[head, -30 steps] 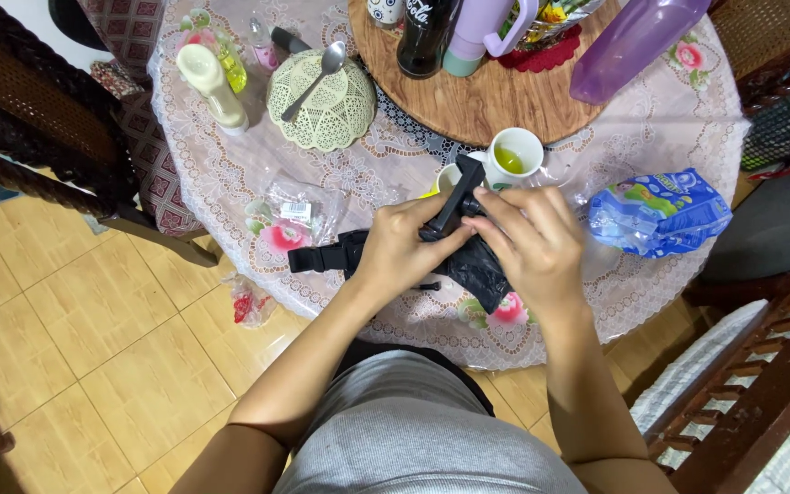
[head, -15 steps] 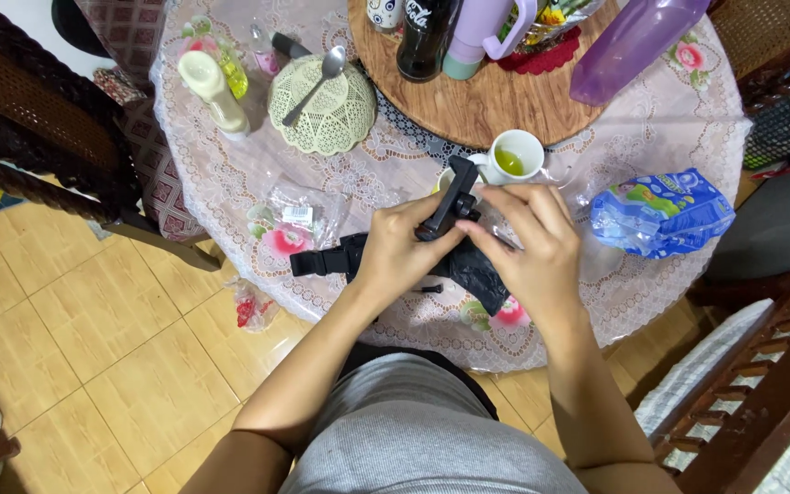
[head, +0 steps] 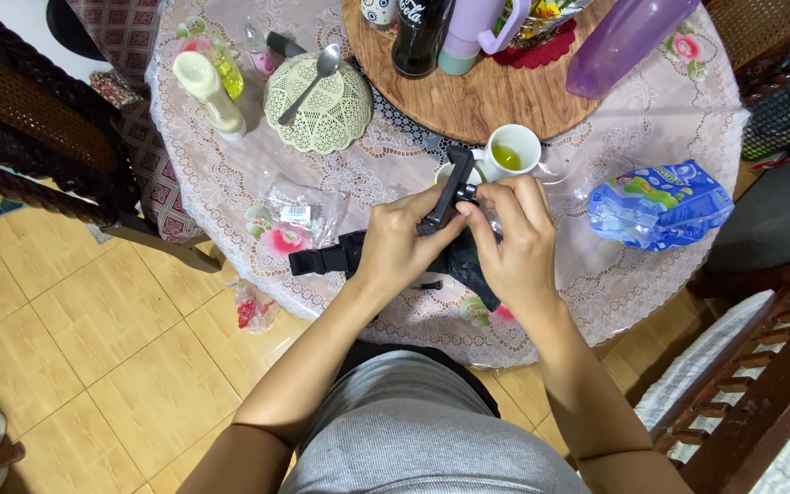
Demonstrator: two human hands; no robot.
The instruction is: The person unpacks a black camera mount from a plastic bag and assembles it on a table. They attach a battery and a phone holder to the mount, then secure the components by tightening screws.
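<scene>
On the lace-covered round table [head: 230, 174], just before the white mug [head: 516, 151], a black clamp-like mount [head: 450, 192] is gripped by left hand [head: 400, 245] and right hand [head: 509, 240], its strap [head: 322, 261] unfastened.

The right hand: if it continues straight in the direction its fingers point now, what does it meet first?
The right hand points up and left, its fingertips already on the black plastic device that the left hand grips. That device is met first. The white mug sits off to the right of that line, though depth is unclear.
</scene>
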